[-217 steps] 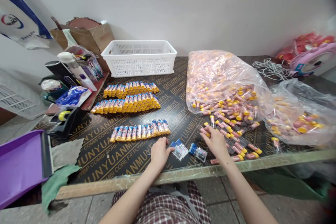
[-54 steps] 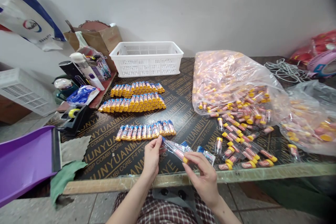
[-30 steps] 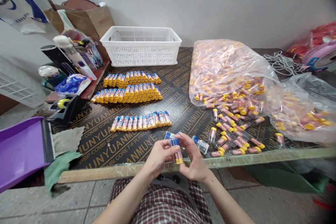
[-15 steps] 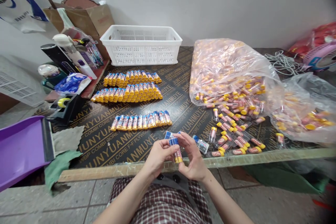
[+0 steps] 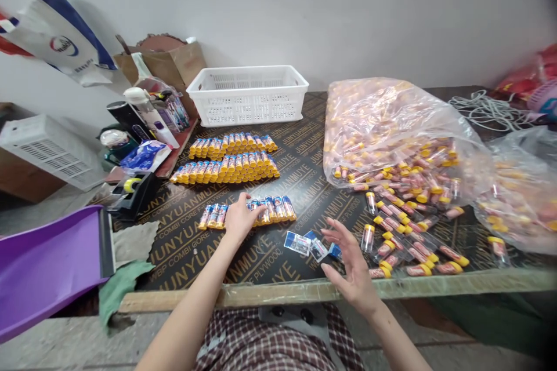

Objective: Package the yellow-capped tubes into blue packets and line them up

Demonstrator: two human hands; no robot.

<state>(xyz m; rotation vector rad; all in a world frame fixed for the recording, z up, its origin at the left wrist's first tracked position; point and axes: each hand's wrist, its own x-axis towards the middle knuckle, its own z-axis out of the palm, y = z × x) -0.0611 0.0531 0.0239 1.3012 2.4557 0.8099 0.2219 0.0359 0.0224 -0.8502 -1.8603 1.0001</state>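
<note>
My left hand (image 5: 241,217) reaches over the front row of small blue-and-yellow labelled tubes (image 5: 278,208), covering the row's middle. Its thumb points right across the tubes; the other fingertips are partly hidden, so whether a tube is in its grasp cannot be seen. My right hand (image 5: 350,269) hovers near the table's front edge with its fingers spread and nothing in them. Just left of it lie a few small printed labels (image 5: 297,243), blue and white. Clear tubes with yellow caps and pink contents (image 5: 368,237) lie loose to its right.
Stacked labelled tubes (image 5: 230,169) stand behind the front row. A white plastic basket (image 5: 248,107) is against the wall. A large clear bag (image 5: 369,122) spills unlabelled tubes at the right. A tape dispenser (image 5: 133,194) and a purple dustpan (image 5: 52,272) are at the left.
Both hands held a labelled tube between them near the front edge. The left hand has moved forward and left to the front row; the right hand has let go and moved right, opening.
</note>
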